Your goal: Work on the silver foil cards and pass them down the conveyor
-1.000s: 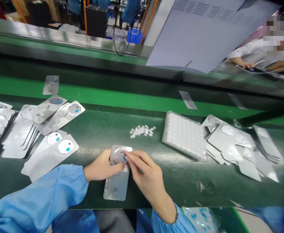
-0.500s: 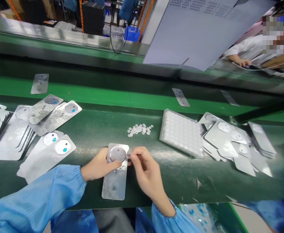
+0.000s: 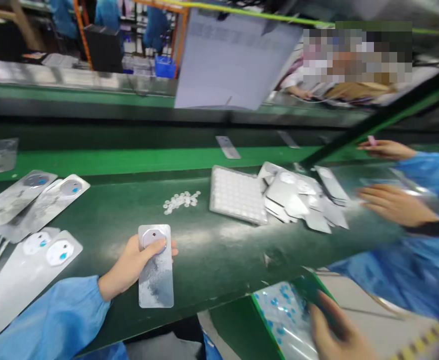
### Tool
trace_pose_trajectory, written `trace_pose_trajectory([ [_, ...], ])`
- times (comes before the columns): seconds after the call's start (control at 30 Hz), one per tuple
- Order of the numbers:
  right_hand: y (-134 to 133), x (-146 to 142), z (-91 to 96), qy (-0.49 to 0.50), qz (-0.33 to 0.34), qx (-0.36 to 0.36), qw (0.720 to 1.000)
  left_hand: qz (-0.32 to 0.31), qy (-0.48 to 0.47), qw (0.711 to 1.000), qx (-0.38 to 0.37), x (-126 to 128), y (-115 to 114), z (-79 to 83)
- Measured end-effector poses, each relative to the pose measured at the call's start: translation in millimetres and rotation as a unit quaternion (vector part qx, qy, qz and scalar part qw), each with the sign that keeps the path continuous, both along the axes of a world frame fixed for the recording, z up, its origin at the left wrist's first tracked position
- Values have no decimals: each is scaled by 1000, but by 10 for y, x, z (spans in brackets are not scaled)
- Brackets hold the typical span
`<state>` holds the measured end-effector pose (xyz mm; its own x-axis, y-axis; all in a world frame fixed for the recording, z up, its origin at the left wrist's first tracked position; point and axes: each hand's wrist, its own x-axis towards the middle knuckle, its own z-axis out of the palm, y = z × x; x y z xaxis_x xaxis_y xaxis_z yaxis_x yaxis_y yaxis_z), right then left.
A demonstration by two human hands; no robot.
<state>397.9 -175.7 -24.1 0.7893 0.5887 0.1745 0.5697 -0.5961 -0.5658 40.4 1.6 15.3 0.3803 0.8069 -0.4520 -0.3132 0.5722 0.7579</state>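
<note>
My left hand (image 3: 129,262) is closed around a silver panel shaped like a phone back (image 3: 156,282), held upright above the front of the bench. The thumb lies across the panel's round camera area, and fingertips show past its right edge. Low at the right, my right hand (image 3: 339,330) hovers over a green-edged bin (image 3: 259,302) lined with clear plastic and scattered with small blue pieces. Motion blurs its fingers, so whether anything is between them is unclear. Beyond the held panel lies a small pile of white rings (image 3: 181,201).
A clear tray of round cells (image 3: 238,195) sits beside a loose heap of silver panels (image 3: 298,192). More panels with blue tabs (image 3: 59,252) lie at left. A co-worker's hands (image 3: 395,202) reach over the right end. A dark green post (image 3: 377,107) slants across there.
My right hand has left the panel's edge and moved down and right over the bin. My left hand still holds the panel. The view has turned right, bringing the co-worker's hands in.
</note>
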Motion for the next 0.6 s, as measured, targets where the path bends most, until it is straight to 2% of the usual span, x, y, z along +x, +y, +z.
trace_pose_trajectory([
  [0.03,130,-281,44,75,55,38,995,5,-5,1000,4,152,2,19],
  [0.1,513,-806,157,205,215,82,951,-2,-31,999,25,507,6,53],
  [0.13,713,-989,218,230,267,87,932,-11,-45,998,41,687,13,70],
  [0.2,1015,-1120,321,227,272,139,925,-25,-66,995,75,980,52,104],
  [0.3,1111,-819,363,198,189,229,934,1,-79,991,105,1114,180,134],
  [0.37,1005,-517,305,170,142,257,941,21,-62,992,106,1008,272,115],
  [0.4,939,-402,255,151,139,253,945,28,-46,994,100,925,310,93],
  [0.43,884,-326,198,130,154,237,950,32,-28,995,90,839,339,66],
  [0.5,848,-285,69,81,227,181,954,38,5,997,64,698,369,15],
  [0.6,1000,-345,-97,17,307,132,942,32,26,998,40,619,352,-14],
])
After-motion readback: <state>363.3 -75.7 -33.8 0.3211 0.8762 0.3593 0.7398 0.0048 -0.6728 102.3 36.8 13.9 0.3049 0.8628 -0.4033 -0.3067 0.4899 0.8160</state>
